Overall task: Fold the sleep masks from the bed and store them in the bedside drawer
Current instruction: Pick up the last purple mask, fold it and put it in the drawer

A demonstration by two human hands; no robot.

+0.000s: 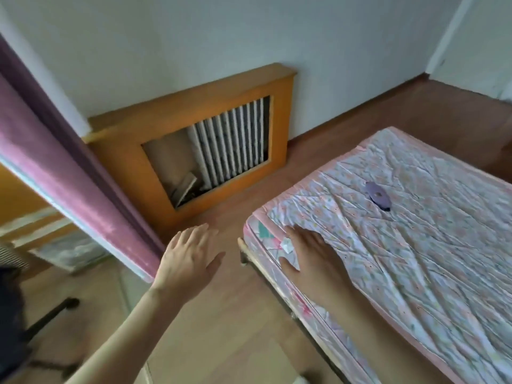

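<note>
Picture blurry. Bed (432, 273) cut off at right and bottom edge. Drawer not seen. Sleep mask (378, 195) small, purple, hard to make out; dark bit at its near end, cannot tell what. Mask lies on crinkly sheet in middle of bed, well apart from both hands. Left hand (188, 256) over floor beside bed, fingers spread, holding nothing. Right hand (313, 253) flat over bed corner, fingers loose, empty.
</note>
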